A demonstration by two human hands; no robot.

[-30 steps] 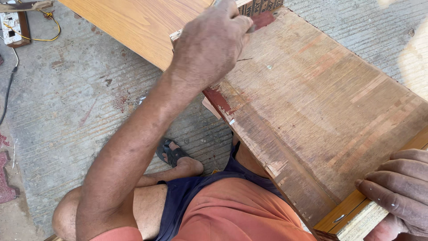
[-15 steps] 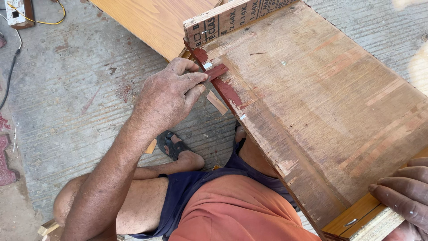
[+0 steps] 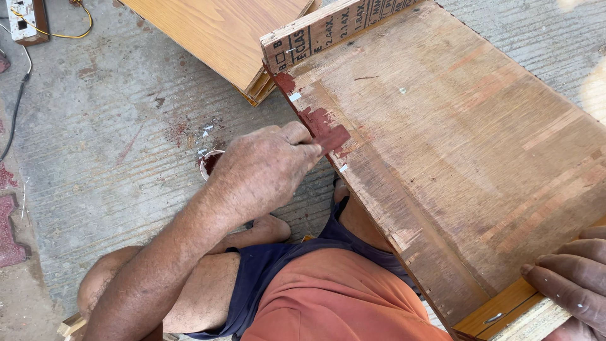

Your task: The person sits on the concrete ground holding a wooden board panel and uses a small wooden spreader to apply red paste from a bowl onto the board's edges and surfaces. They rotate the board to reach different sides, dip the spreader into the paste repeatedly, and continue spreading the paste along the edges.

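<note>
My left hand (image 3: pixel 265 170) is closed on a small flat scraper (image 3: pixel 329 137) coated in reddish-brown filler, its tip pressed on the left edge of a worn plywood panel (image 3: pixel 454 145). Patches of the same red filler (image 3: pixel 287 82) mark that edge higher up. My right hand (image 3: pixel 565 278) grips the panel's near right corner, fingers curled over the edge. A small pot of red filler (image 3: pixel 209 161) sits on the floor, partly hidden behind my left hand.
A light wooden board (image 3: pixel 214 31) lies on the concrete floor at the top. A strip of wood with printed marks (image 3: pixel 328 28) crosses the panel's far end. A white power strip with a yellow cable (image 3: pixel 25 22) lies top left. My bent legs are below.
My left hand has moved down along the panel's left edge from its far corner, and now holds the red-coated scraper against the edge. The right hand has stayed on the corner.
</note>
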